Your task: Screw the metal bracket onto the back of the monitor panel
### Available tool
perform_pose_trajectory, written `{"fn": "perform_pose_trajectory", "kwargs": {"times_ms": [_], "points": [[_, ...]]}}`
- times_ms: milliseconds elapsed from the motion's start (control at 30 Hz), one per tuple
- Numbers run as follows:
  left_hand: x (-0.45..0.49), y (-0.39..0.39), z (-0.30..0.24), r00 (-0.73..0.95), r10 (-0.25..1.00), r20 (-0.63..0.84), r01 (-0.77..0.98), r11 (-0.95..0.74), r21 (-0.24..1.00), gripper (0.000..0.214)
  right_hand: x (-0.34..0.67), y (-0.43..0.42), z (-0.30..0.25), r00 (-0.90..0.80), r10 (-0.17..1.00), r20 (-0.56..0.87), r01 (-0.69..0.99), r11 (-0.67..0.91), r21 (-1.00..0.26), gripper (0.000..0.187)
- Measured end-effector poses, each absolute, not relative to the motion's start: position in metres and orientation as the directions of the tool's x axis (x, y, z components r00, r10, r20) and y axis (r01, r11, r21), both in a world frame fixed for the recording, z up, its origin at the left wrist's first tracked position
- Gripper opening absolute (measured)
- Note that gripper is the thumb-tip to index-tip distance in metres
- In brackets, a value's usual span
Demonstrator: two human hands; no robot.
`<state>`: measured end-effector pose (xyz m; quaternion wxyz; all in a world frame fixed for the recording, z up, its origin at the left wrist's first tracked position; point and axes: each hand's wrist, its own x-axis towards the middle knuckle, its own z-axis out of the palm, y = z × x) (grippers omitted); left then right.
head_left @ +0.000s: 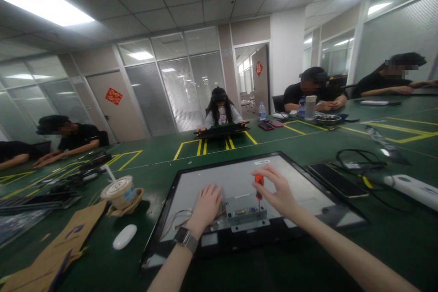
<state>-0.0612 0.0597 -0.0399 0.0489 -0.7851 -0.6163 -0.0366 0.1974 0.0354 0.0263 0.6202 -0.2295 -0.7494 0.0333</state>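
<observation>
A flat display panel (287, 182) with a black frame lies back side up on the table before me. Near its front edge sits a metal bracket (247, 225) with connector ports. My right hand (276, 191) pinches the red handle of a screwdriver (259, 183), held upright with its shaft pointing down at the bracket's right part. Whether the tip touches a screw is too small to see. My left hand (208, 203), a watch on its wrist, lies flat on the panel left of the bracket, fingers stretched out. Thin wires (179, 219) run beside it.
Left of the panel are an iced drink cup (119, 191) in a carton holder, a white oval case (125, 237) and brown cardboard (65, 242). To the right lie a phone (337, 179), black cables (359, 162) and a white device (415, 191). Several people sit around the green table.
</observation>
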Motion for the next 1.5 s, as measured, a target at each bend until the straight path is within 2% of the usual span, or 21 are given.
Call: {"fn": "perform_pose_trajectory", "kwargs": {"times_ms": [233,400,533,700,833,933,1033,1167,1333,1400,1500], "points": [[-0.062,0.061,-0.041,0.242,0.962,0.123,0.97,-0.238,-0.046,0.045,0.201,0.035,0.021,-0.221,0.394,0.892,0.25,0.907,-0.339,0.028],[-0.063,0.061,-0.042,0.255,0.958,0.133,0.967,-0.25,-0.056,0.045,0.198,0.038,0.021,-0.156,0.381,0.912,0.323,0.892,-0.317,0.02],[-0.062,0.062,-0.043,0.251,0.958,0.135,0.968,-0.244,-0.064,0.045,0.198,0.036,0.024,-0.141,0.387,0.911,0.311,0.891,-0.33,0.016],[-0.064,0.065,-0.047,0.259,0.954,0.152,0.966,-0.252,-0.064,0.045,0.2,0.034,0.024,-0.13,0.394,0.91,0.316,0.886,-0.339,0.016],[-0.066,0.067,-0.051,0.264,0.951,0.163,0.964,-0.258,-0.06,0.044,0.2,0.035,0.021,-0.156,0.41,0.898,0.269,0.893,-0.361,0.025],[-0.067,0.067,-0.052,0.27,0.947,0.175,0.963,-0.262,-0.064,0.044,0.199,0.035,0.021,-0.174,0.411,0.895,0.229,0.901,-0.37,0.022],[-0.066,0.066,-0.051,0.273,0.944,0.184,0.962,-0.266,-0.064,0.043,0.197,0.034,0.023,-0.142,0.404,0.904,0.276,0.893,-0.356,0.012],[-0.065,0.064,-0.049,0.271,0.945,0.182,0.963,-0.265,-0.06,0.043,0.193,0.032,0.021,-0.098,0.384,0.918,0.331,0.883,-0.333,0.018],[-0.064,0.062,-0.045,0.257,0.954,0.157,0.966,-0.25,-0.059,0.044,0.192,0.028,0.017,-0.182,0.456,0.871,0.249,0.878,-0.408,0.032],[-0.063,0.062,-0.043,0.254,0.956,0.148,0.967,-0.248,-0.058,0.044,0.193,0.027,0.017,-0.217,0.462,0.86,0.228,0.881,-0.415,0.031],[-0.063,0.061,-0.042,0.255,0.957,0.136,0.967,-0.248,-0.063,0.045,0.193,0.027,0.019,-0.21,0.4,0.892,0.275,0.9,-0.339,0.021]]}}
